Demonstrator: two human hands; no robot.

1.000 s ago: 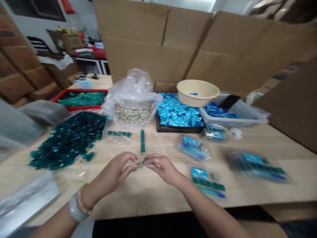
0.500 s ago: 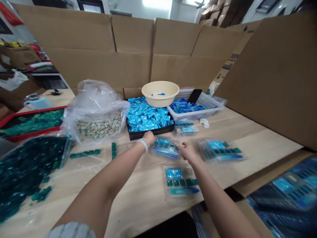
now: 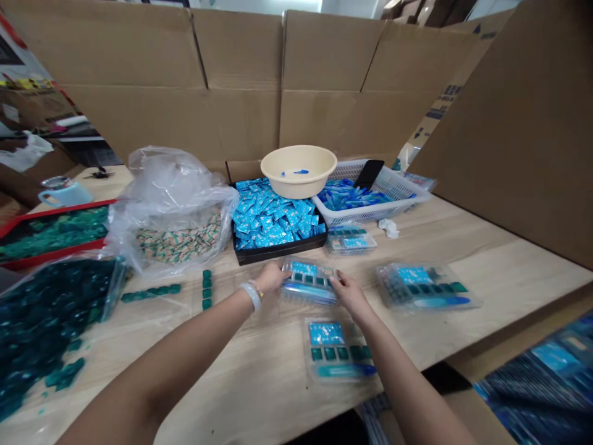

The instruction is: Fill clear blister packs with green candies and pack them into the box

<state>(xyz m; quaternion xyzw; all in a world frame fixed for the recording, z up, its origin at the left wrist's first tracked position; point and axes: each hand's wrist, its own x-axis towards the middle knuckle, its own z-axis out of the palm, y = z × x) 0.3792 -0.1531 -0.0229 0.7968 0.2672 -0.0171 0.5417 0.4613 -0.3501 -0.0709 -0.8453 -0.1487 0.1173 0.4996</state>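
My left hand (image 3: 272, 276) and my right hand (image 3: 348, 293) grip opposite ends of a clear plastic package (image 3: 308, 283). Inside it show a blue packet, a row of dark green squares and a blue pen-like piece. Nearer me, another clear package (image 3: 338, 351) lies flat with similar contents, partly behind my right forearm. To the right of my right hand rests a thicker clear package (image 3: 424, 288), perhaps a stack. A smaller clear package (image 3: 351, 241) sits beyond my hands, by the black tray of blue packets (image 3: 278, 250).
A cream basin (image 3: 299, 184) rests over the tray and a white basket (image 3: 365, 213) of blue pieces. To the left are a plastic bag (image 3: 176, 210) of small packets, dark green squares (image 3: 50, 321) and a red tray (image 3: 55, 252). Cardboard (image 3: 241, 117) walls the back.
Both hands have moved from the table's middle, where they held a small piece, to the clear package on the right. The view has swung right. In the last half second the hands barely moved.
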